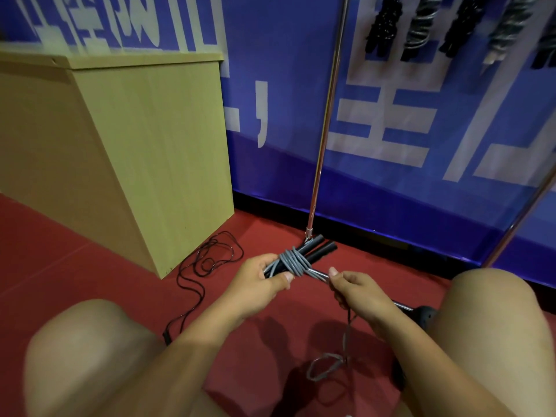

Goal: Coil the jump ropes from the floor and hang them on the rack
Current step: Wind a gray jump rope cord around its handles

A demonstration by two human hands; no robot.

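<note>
Head view: left hand (261,286) grips grey jump rope (292,261); right hand (359,291) pinches its cord; banner (391,115) lettering unreadable.

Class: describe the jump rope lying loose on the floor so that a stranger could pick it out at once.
Start at the pale wooden cabinet on the left. By its near corner, on the red floor, the black rope lies in loose loops. Unlike the grey rope being wound, no hand touches it.

The coiled ropes on the rack (445,28) are blurry and chopped off by the top edge so their hooks don't show, the left hand (258,284) hides the near ends of the black handles (313,251), and the gray cord (337,356) smears below the right hand (361,290).
</note>
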